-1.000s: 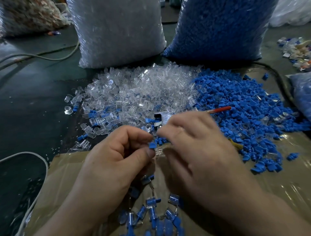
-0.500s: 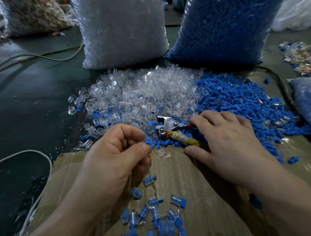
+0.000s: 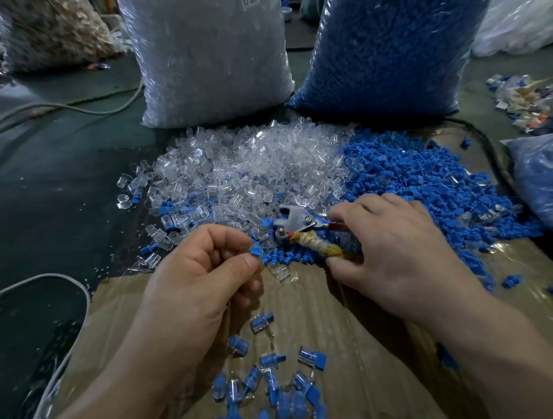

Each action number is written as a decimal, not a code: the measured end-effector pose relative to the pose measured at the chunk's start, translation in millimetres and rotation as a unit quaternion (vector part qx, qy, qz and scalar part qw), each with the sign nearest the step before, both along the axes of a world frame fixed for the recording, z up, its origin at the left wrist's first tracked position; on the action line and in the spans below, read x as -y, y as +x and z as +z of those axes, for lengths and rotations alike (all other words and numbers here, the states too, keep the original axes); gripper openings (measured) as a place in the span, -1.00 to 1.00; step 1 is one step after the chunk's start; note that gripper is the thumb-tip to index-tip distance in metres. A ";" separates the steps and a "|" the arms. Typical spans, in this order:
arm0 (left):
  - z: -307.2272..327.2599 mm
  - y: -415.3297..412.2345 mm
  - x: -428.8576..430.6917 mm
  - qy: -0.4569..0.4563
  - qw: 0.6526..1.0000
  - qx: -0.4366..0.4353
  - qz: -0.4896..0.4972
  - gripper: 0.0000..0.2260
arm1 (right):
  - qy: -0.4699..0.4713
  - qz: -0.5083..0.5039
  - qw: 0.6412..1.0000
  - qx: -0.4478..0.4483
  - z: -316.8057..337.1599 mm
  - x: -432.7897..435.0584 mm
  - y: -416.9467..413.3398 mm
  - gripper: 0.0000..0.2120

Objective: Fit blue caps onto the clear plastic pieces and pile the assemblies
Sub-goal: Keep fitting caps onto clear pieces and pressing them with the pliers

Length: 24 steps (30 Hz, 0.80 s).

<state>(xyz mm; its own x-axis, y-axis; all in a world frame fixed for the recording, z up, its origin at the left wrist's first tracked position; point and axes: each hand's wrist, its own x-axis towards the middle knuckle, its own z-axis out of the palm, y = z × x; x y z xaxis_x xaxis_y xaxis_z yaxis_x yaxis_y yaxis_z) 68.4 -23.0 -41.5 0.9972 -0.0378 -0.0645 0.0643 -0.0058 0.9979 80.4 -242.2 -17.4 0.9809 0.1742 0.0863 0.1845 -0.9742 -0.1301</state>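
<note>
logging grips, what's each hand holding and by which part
Left hand pinches a blue cap, hold point hidden; right hand holds pliers by the handles.

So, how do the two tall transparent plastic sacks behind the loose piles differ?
The tall transparent plastic sack on the left holds clear pieces; the tall transparent plastic sack on the right holds blue caps. The left sack bears a small white label high up; none shows on the right sack. The left sack stands behind the loose clear pile, the right sack behind the loose blue pile. Both stand upright and full.
</note>
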 end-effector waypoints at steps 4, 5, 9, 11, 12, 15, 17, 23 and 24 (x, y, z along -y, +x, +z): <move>-5.5 0.8 -4.1 0.000 1.000 0.014 0.011 -0.79 | 0.110 -0.007 0.989 0.094 6.1 0.4 -7.6 -0.48; -6.5 1.1 -5.3 -0.008 1.000 0.010 0.010 -0.83 | 0.112 0.000 0.989 0.095 7.6 -1.7 -9.7 -0.45; -10.9 2.5 -8.6 -0.004 1.000 0.011 0.002 -0.80 | 0.091 0.047 0.994 0.046 9.0 -11.4 -16.4 -0.35; -12.0 2.8 -7.9 -0.012 0.999 0.030 0.001 -0.78 | 0.072 0.076 0.993 0.058 10.3 -12.9 -20.1 -0.39; -11.9 2.9 -7.2 -0.018 0.999 0.041 0.001 -0.79 | 0.063 0.089 0.992 0.067 10.7 -13.4 -21.7 -0.42; -12.2 2.8 -6.3 -0.029 0.998 0.058 0.006 -0.87 | 0.056 0.109 0.990 0.065 9.8 -14.4 -24.1 -0.42; -11.9 1.8 -6.4 -0.035 0.998 0.060 0.003 -0.87 | 0.059 0.111 0.991 0.050 10.1 -14.2 -24.3 -0.41; -8.2 -0.3 -3.8 -0.046 0.996 0.076 -0.001 -0.84 | 0.040 0.122 0.990 0.056 10.0 -13.7 -22.9 -0.43; -7.8 -1.0 -3.7 -0.041 0.996 0.078 -0.002 -0.86 | 0.028 0.124 0.990 0.064 9.5 -14.0 -22.1 -0.44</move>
